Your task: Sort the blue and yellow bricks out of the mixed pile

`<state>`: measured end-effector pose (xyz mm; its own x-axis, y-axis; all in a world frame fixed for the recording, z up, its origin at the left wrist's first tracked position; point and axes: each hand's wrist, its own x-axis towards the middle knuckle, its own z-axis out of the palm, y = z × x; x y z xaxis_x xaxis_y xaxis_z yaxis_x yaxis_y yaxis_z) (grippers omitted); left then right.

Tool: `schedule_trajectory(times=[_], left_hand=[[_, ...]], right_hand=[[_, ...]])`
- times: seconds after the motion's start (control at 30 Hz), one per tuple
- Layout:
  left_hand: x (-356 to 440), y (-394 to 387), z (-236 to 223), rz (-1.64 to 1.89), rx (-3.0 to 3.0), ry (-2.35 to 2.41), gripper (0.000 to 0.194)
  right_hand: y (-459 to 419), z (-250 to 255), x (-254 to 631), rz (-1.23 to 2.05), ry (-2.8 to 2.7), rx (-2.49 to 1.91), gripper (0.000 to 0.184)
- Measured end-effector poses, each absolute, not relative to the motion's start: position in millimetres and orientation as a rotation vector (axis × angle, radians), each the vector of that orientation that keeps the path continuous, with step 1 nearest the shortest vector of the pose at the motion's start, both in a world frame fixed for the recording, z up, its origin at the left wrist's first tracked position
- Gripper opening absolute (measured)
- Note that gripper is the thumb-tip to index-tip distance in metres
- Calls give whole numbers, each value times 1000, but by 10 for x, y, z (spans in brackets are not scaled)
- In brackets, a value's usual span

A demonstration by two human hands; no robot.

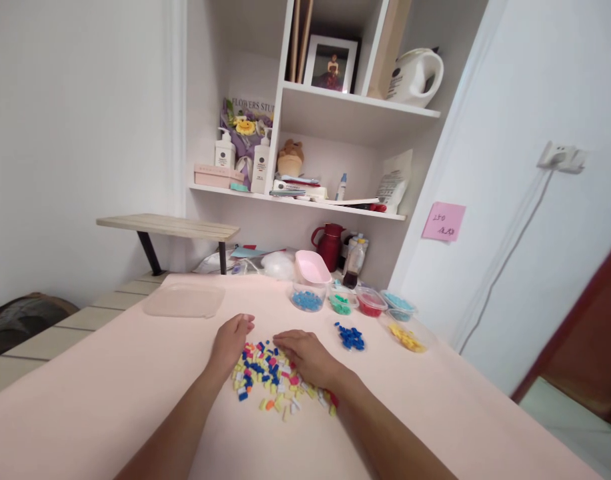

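Note:
A loose pile of small mixed bricks (270, 367), in dark blue, yellow, white, pink and orange, is spread on the pale pink tabletop. My left hand (231, 341) rests on its side at the pile's left edge, fingers loosely curved inward, with nothing visible in it. Over the upper right of the pile lies my right hand (308, 355), palm down, its fingers stretched to the left; they touch or hover over the bricks, and what is under the palm is hidden. Right of that hand sits a separate heap of dark blue bricks (351, 337).
Along the back right stand clear tubs of blue bricks (308, 300), green bricks (340, 303), red bricks (370, 303) and light blue bricks (398, 303), with yellow bricks (407, 338) nearer. A pink container (313, 267) stands behind. A clear lid (184, 301) lies at the left.

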<state>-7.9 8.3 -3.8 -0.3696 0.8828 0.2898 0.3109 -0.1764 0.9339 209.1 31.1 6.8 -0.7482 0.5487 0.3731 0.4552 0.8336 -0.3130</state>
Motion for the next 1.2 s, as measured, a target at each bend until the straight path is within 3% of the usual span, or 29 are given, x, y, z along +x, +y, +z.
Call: schedule_trajectory(times=[0.43,0.7,1.0,1.2], left_hand=[[-102,108,-79,1596,1392,1625,37],[-119,113,-68,1591,1385,1615,37],[-131,148,-9,1601,1299,1600,45],[-156,151,-28,1565,1315,1621,45]], right_hand=[[239,26,1985,323,-2547,-723,44],[342,197,2124,516,-2334,-724,38],[673,386,3094,477,-1899,-1403,30],[624,409,3308,445,-1785,-1526,29]])
